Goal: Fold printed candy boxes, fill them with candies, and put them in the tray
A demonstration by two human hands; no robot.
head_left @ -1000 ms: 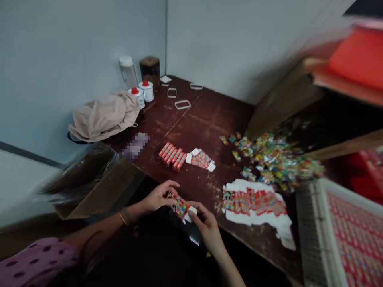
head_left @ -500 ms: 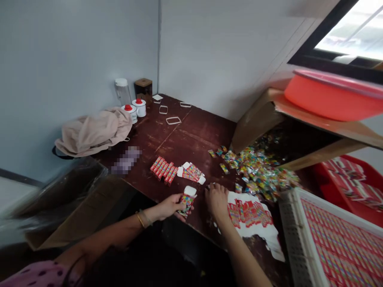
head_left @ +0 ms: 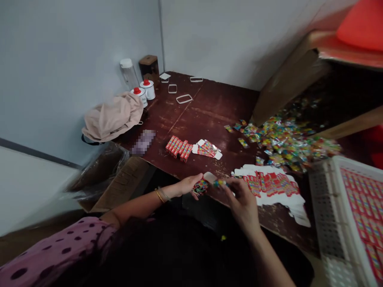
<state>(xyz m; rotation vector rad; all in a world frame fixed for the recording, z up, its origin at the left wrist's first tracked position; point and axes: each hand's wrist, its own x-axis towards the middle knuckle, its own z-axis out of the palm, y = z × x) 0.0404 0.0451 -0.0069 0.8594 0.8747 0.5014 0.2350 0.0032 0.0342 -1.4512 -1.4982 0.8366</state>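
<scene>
My left hand (head_left: 187,185) is closed around a small red patterned carton (head_left: 201,185) with its white end flap open, held just off the near edge of the dark wooden table (head_left: 203,115). My right hand (head_left: 243,203) is pinched on a small colourful wrapped candy (head_left: 220,183) right at the carton's open end. A stack of flat unfolded cartons (head_left: 271,187) lies to the right of my hands. A heap of wrapped candies (head_left: 287,141) spreads over the table's right side.
A row of filled red cartons (head_left: 178,148) and a few flat ones (head_left: 206,149) lie mid-table. A beige cloth (head_left: 113,117), two red-lidded tins (head_left: 143,92) and jars stand at the back left. A white crate (head_left: 353,215) of cartons sits at right, a cardboard box (head_left: 119,187) below left.
My right hand left the table by the flat cartons and came back to the carton with a candy pinched in it. The camera view swung to the left and down.
</scene>
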